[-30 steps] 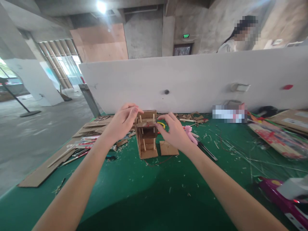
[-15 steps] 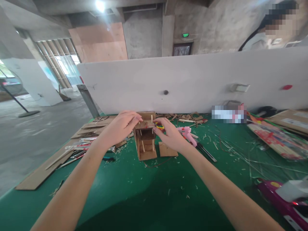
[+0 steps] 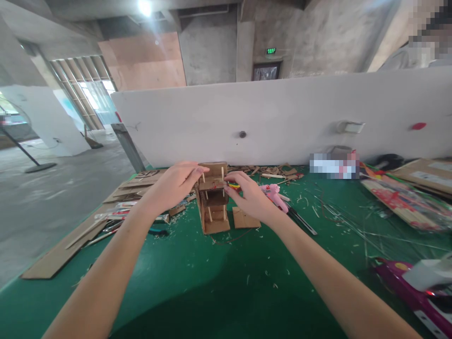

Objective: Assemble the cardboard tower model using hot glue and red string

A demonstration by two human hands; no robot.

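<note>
In the middle of the green table stands a small cardboard shelf model with open tiers and thin wooden sticks as posts. My left hand is closed about its upper left edge, thumb close to the top of a wooden stick. On the other side my right hand grips the right edge at the upper shelf, thumb and fingers bent against it. Something yellow, with a bit of red, shows by the right fingertips. A loose cardboard square lies beneath the right hand.
A pink glue gun and a cutter knife lie to the right. Cardboard strips and tools are at left, scraps behind. A purple device stands front right. A white panel borders the table; a person is partly visible behind it.
My left thumb and fingers have shifted slightly up and left, so the left stick on the top tier shows more fully. The right hand stays nearly still. The person behind has moved rightward.
</note>
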